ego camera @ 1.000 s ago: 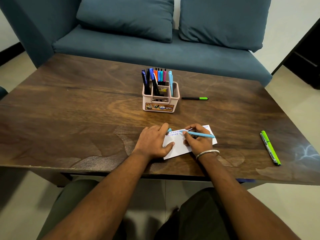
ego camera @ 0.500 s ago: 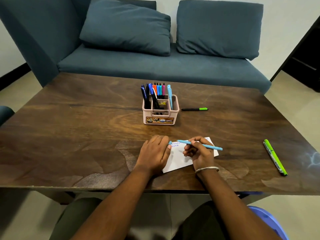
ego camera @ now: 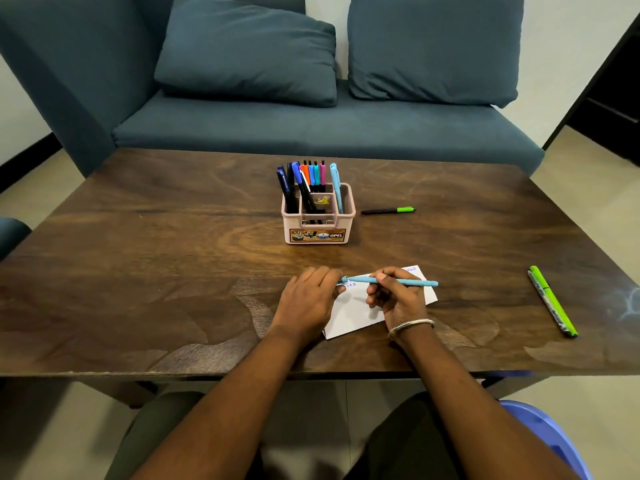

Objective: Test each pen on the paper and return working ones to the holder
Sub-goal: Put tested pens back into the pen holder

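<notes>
Right hand (ego camera: 398, 299) pinches light-blue plastic pen (ego camera: 391, 280) above white paper (ego camera: 349, 313) (scribbles there) | left hand (ego camera: 308, 299) flat on paper | next, I think: pink plastic holder (ego camera: 318, 233); two pens right of holder maybe untested.

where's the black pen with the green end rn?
Head view: the black pen lies flat on the table, just right of the pen holder, apart from it.

One view only, head-mounted on the seated person. It looks forward and steeply down across the table (ego camera: 173, 271), wide-angle, with edges bowed. Forearms enter from the bottom edge; both hands lie close, near centre. The sofa (ego camera: 311, 133) fills the far field. Floor shows at both sides. No second view to compare.
</notes>
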